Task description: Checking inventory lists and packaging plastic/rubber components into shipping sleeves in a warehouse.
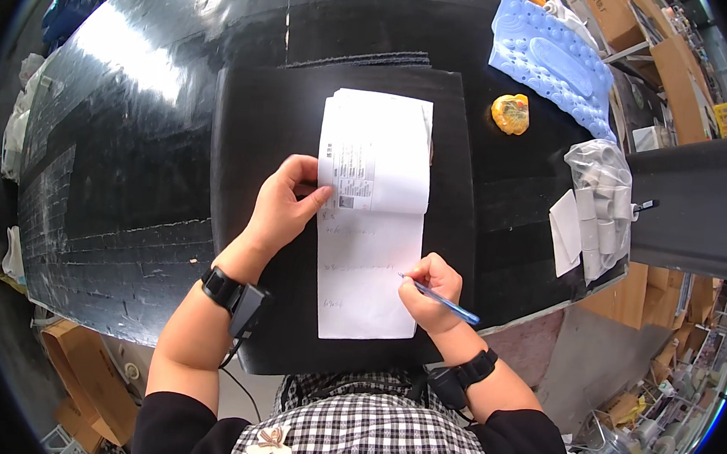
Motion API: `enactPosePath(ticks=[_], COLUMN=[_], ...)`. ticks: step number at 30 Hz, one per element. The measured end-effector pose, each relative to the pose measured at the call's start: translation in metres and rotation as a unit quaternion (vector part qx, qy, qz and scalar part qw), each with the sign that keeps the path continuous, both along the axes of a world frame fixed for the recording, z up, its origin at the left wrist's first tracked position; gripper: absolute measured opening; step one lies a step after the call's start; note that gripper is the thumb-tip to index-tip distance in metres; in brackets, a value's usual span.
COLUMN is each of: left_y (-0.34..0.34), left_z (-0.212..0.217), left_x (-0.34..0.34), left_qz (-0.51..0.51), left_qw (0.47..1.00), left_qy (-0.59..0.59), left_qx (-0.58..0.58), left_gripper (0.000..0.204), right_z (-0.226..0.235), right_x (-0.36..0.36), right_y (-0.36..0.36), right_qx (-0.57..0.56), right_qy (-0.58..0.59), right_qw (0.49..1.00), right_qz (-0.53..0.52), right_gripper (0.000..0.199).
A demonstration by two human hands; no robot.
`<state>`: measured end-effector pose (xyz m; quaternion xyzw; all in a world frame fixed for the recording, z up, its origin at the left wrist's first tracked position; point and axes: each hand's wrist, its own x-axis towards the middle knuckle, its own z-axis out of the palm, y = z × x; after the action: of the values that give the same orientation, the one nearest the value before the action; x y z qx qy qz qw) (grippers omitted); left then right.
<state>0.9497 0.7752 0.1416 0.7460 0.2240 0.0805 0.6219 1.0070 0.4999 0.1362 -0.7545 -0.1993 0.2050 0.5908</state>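
A white notepad (374,219) lies open on a black mat (252,124), its upper sheets folded back toward the far side. My left hand (284,204) presses on the pad's left edge, thumb on the folded sheets. My right hand (431,292) grips a blue pen (443,300), its tip touching the lower page near the right edge. Faint handwritten lines show on the lower page. Both wrists wear black bands.
The black table (136,81) curves away to the left. A yellow object (511,113) and a light blue moulded tray (556,59) lie at the far right. A clear bag of white parts (602,203) sits by the right edge. Cardboard boxes (87,376) stand on the floor.
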Motion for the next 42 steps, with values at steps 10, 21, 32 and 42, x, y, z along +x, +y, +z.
enactPosePath(ticks=[10,21,32,42], left_y=[-0.022,-0.04,-0.047,-0.116], left_z=[0.022,0.038,0.063,0.149], left_x=[0.032,-0.018,-0.034,-0.119], left_qz=[0.039,-0.115,-0.152,-0.099], left_qw=[0.977,0.99,0.85,0.99], left_qy=[-0.048,-0.027,0.044,-0.07], left_qx=[-0.203,0.079,0.503,0.072], left_gripper=[0.095,0.038,0.027,0.012], right_z=[0.048,0.052,0.047,0.053], right_x=[0.002,-0.025,-0.05,-0.19], right_y=[-0.081,-0.194,-0.246,-0.284], right_qx=[-0.002,-0.115,0.03,-0.093], right_qy=[-0.075,-0.062,-0.283,-0.188], right_qw=[0.997,0.991,0.938,0.941], right_qz=[-0.036,-0.007,-0.198,-0.265], right_gripper=[0.013,0.033,0.029,0.027])
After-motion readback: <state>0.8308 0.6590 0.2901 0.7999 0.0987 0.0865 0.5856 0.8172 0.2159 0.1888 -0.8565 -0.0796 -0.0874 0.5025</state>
